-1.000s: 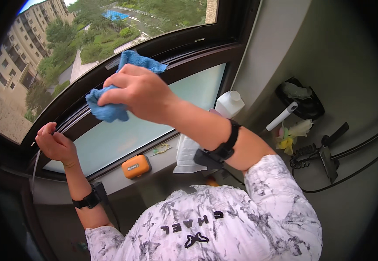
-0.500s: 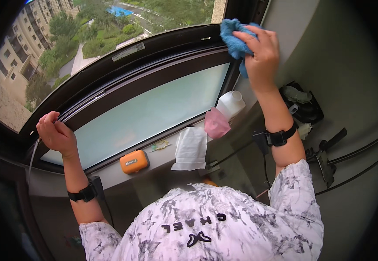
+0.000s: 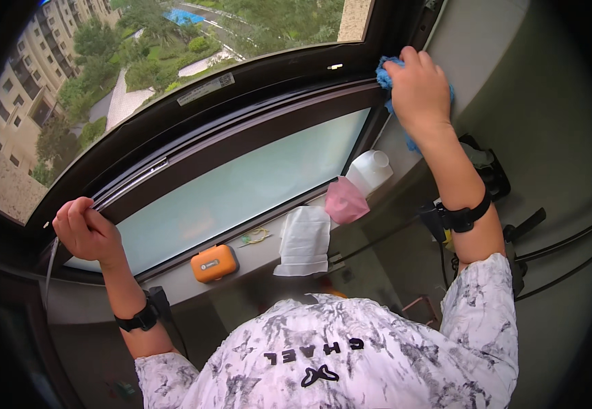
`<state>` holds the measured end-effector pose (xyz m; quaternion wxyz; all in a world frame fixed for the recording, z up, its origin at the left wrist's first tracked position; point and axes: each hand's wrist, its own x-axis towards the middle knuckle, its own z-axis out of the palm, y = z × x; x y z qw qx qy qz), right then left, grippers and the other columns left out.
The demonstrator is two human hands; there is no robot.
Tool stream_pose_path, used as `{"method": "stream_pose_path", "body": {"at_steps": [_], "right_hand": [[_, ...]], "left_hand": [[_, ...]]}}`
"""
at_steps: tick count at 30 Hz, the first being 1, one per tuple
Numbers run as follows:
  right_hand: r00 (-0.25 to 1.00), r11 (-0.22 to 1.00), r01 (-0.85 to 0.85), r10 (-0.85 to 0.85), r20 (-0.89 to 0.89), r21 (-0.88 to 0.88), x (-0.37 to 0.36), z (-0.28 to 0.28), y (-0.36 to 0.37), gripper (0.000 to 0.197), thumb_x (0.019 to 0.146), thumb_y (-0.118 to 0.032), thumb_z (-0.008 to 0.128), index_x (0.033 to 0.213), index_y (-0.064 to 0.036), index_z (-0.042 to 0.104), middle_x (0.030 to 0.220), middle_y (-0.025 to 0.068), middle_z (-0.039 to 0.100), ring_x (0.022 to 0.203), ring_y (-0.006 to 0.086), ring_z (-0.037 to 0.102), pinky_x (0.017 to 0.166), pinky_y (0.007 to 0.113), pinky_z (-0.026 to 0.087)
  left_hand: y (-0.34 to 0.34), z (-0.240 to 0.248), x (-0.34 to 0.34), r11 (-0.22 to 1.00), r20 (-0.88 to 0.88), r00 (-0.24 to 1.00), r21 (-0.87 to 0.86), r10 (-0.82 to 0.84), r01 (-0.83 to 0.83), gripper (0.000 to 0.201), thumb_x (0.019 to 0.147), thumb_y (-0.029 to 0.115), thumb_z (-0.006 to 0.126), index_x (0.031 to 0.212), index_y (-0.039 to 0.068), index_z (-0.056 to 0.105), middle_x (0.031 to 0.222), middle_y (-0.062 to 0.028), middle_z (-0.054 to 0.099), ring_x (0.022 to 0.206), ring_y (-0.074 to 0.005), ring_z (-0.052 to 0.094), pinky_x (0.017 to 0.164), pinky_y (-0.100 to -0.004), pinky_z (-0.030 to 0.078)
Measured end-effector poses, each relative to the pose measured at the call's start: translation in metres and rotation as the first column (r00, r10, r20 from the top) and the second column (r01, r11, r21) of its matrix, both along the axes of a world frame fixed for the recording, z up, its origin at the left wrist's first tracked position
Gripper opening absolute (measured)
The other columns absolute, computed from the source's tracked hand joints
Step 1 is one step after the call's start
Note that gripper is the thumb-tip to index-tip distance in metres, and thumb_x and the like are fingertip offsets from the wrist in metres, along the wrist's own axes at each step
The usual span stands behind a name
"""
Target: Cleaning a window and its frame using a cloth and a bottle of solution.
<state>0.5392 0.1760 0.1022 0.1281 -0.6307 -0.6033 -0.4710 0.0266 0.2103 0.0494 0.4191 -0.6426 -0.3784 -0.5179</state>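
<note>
– Where to look for the blue cloth (image 3: 386, 73)?

– In the right hand (image 3: 422, 88), bunched and clutched under bent fingers, at the right end of the dark window frame (image 3: 255, 121). Mostly hidden behind the hand, with only blue edges showing on either side and a little more below, near the wrist.

– And with the left hand (image 3: 86, 230)?

– Curled over the left end of the same frame, touching, just beside a shiny metal strip (image 3: 131, 184). Gripping or merely resting? Impossible to tell.

– Crowded lower down?

– Fairly. Past the frosted pane (image 3: 241, 198), along the sill (image 3: 166, 288), from left to right: an orange case (image 3: 215, 263), a thin yellow-green tangle (image 3: 255, 236), a flat white sheet (image 3: 305, 240), then a pink piece (image 3: 345, 200) right against a white bottle (image 3: 369, 170).

– Closest to the cloth, out of all that?

– The white bottle, near the frame's right corner, below the right hand. Farther right, partly blocked by the right forearm (image 3: 463, 180): a black object (image 3: 497, 177) and a black bar (image 3: 529, 223).
</note>
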Motion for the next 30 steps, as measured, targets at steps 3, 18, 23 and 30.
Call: {"method": "stream_pose_path", "body": {"at_steps": [3, 18, 23, 30], "right_hand": [[0.966, 0.996, 0.037, -0.056, -0.252, -0.079, -0.011, 0.003, 0.003, 0.016, 0.086, -0.014, 0.059, 0.085, -0.0085, 0.073, 0.098, 0.0104, 0.062, 0.094, 0.0298, 0.064, 0.078, 0.044, 0.053], [0.812, 0.964, -0.265, 0.233, -0.535, 0.019, -0.104, -0.002, 0.012, 0.012, 0.080, -0.017, 0.068, 0.081, -0.0055, 0.073, 0.098, 0.0168, 0.064, 0.087, 0.0353, 0.069, 0.076, 0.047, 0.057], [0.894, 0.997, 0.059, -0.071, -0.442, -0.041, -0.018, 0.001, 0.013, 0.014, 0.088, -0.013, 0.063, 0.095, -0.0116, 0.074, 0.096, 0.0140, 0.067, 0.092, 0.0349, 0.069, 0.079, 0.047, 0.057], [0.863, 0.989, -0.146, 0.145, -0.484, 0.035, -0.051, -0.006, 0.015, 0.010, 0.083, -0.014, 0.066, 0.088, -0.0069, 0.070, 0.092, 0.0129, 0.067, 0.088, 0.0340, 0.068, 0.078, 0.046, 0.055]], "left_hand": [[-0.003, 0.000, 0.004, 0.999, -0.021, 0.999, 0.014, 0.042, -0.042, 0.019, 0.082, -0.009, 0.052, 0.083, 0.004, 0.065, 0.083, -0.0061, 0.062, 0.076, -0.0234, 0.058, 0.065, -0.0349, 0.046], [0.000, -0.001, 0.002, 0.997, -0.027, 0.997, 0.032, 0.075, -0.074, 0.017, 0.084, -0.006, 0.055, 0.081, 0.007, 0.067, 0.084, -0.0041, 0.061, 0.076, -0.0224, 0.057, 0.066, -0.0350, 0.045], [0.001, -0.001, 0.004, 1.000, -0.030, 1.000, 0.030, 0.005, -0.004, 0.017, 0.084, -0.007, 0.054, 0.081, 0.005, 0.066, 0.085, -0.0050, 0.061, 0.076, -0.0226, 0.057, 0.067, -0.0347, 0.045], [-0.002, 0.002, 0.010, 0.997, -0.004, 0.998, 0.034, 0.069, -0.069, 0.018, 0.083, -0.001, 0.055, 0.088, 0.010, 0.069, 0.089, -0.0055, 0.062, 0.083, -0.0255, 0.058, 0.072, -0.0376, 0.046]]}}
